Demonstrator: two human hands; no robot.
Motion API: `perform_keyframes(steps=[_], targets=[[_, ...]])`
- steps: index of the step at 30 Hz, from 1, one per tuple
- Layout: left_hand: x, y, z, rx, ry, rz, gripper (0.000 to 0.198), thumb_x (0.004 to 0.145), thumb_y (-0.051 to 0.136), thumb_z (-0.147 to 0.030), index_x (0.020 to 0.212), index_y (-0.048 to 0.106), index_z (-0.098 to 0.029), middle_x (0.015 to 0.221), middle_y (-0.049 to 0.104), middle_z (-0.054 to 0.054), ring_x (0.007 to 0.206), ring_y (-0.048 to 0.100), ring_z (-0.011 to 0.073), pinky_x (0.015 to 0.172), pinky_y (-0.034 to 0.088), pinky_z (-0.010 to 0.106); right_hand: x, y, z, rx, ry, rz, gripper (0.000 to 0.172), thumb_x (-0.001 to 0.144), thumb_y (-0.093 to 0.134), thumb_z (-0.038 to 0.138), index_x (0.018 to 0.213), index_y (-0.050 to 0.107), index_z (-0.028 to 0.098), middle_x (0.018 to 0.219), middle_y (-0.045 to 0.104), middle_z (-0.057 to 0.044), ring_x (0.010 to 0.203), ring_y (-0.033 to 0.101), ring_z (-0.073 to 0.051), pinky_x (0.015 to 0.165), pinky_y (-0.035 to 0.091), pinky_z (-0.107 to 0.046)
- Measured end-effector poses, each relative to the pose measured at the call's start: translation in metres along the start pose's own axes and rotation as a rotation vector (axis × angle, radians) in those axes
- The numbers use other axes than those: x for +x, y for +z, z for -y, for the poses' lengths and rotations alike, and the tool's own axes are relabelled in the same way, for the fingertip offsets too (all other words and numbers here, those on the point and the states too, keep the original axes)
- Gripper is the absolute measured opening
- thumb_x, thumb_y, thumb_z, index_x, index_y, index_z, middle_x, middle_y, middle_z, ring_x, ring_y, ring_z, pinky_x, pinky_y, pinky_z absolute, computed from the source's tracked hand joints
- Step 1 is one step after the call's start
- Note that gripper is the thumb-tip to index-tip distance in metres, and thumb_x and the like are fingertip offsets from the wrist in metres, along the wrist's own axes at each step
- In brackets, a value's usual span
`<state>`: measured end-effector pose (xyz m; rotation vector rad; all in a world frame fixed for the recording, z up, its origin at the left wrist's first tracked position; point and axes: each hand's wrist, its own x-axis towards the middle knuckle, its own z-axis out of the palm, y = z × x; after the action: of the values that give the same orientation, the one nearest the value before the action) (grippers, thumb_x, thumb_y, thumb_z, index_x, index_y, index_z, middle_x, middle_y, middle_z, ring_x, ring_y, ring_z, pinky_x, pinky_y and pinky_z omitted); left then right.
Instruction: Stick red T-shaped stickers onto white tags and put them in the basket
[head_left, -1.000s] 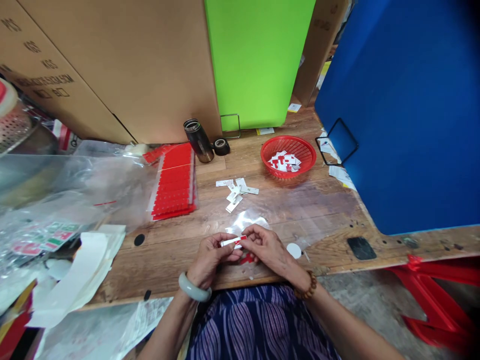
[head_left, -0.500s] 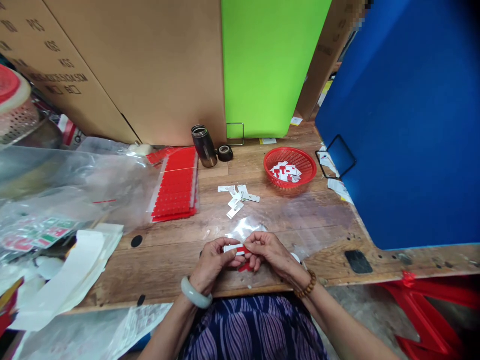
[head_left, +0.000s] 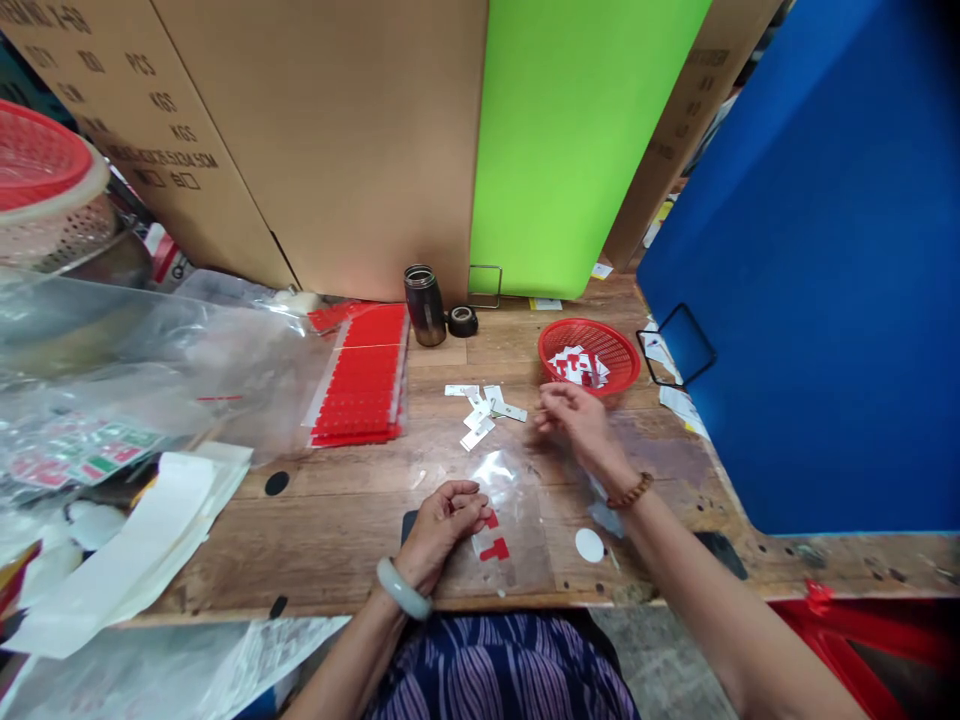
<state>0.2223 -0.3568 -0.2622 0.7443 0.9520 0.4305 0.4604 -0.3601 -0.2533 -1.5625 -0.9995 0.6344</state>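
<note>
My left hand [head_left: 448,525] rests low over the table, thumb and fingers drawn together; what they hold, if anything, is hidden. Right at its fingertips lies a red piece [head_left: 491,519], partly covered. Just below is a red T-shaped piece [head_left: 494,550] on a clear plastic sheet [head_left: 529,560]. My right hand [head_left: 577,420] is raised in front of the red basket [head_left: 626,360], fingers loosely bent and apart, with nothing seen in them. Inside the basket are white cards with red pieces [head_left: 577,366]. Several small white cards [head_left: 477,438] lie in a loose pile left of my right hand.
A stack of red strips [head_left: 360,375] lies left of the dark bottle [head_left: 425,305] and its cap [head_left: 462,321]. Clear plastic bags [head_left: 150,340] cover the left side. A blue panel [head_left: 817,300] stands right; a cardboard box [head_left: 337,140] and green panel [head_left: 577,140] stand behind.
My hands have parted. The right hand has moved forward to the basket, and the white card with red held between both hands no longer shows there. The left hand stays low.
</note>
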Motion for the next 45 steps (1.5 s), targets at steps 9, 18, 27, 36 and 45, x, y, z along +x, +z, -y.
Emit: perform_keyframes(steps=[9,18,27,36,45], targets=[[0.000,0.001,0.002,0.010,0.004,-0.029,0.035,0.069,0.074,-0.020,0.096,0.055,-0.010,0.089,0.069,0.010,0.076,0.067,0.0123,0.074,0.051,0.022,0.005,0.025,-0.024,-0.528,-0.206,0.126,0.006,0.076,0.056,0.015,0.074,0.061,0.017,0.084,0.056,-0.008,0.084,0.048,-0.022,0.083,0.035,-0.035],[0.000,0.002,-0.002,0.032,0.010,-0.030,0.037,0.069,0.075,-0.022,0.097,0.054,-0.011,0.086,0.069,0.010,0.075,0.067,0.0132,0.072,0.052,0.022,-0.007,0.016,-0.001,-0.606,-0.263,0.209,0.022,0.089,0.041,0.018,0.080,0.061,0.016,0.075,0.060,-0.005,0.071,0.052,-0.016,0.067,0.037,-0.026],[-0.002,-0.002,-0.012,0.170,0.091,0.045,0.035,0.065,0.075,-0.030,0.088,0.058,-0.010,0.064,0.069,0.005,0.058,0.067,0.0133,0.060,0.054,0.022,-0.070,0.030,0.030,-0.195,-0.108,0.606,0.017,0.088,0.048,0.024,0.084,0.063,0.018,0.071,0.061,0.002,0.065,0.054,-0.012,0.062,0.039,-0.022],[0.008,-0.009,-0.017,0.055,0.148,-0.172,0.022,0.071,0.071,-0.018,0.082,0.054,-0.011,0.067,0.071,0.007,0.060,0.068,0.0127,0.060,0.055,0.020,-0.103,0.043,0.010,-0.343,-0.057,0.390,0.007,0.084,0.049,0.016,0.084,0.055,0.019,0.082,0.056,-0.002,0.077,0.053,-0.016,0.072,0.040,-0.029],[0.020,0.001,-0.005,0.063,0.141,-0.146,0.019,0.069,0.070,-0.010,0.081,0.055,-0.011,0.064,0.069,0.003,0.059,0.068,0.0124,0.057,0.053,0.018,-0.110,0.053,0.003,-0.461,-0.118,0.403,0.011,0.080,0.048,0.008,0.076,0.050,0.019,0.080,0.051,-0.002,0.076,0.049,-0.016,0.070,0.039,-0.028]])
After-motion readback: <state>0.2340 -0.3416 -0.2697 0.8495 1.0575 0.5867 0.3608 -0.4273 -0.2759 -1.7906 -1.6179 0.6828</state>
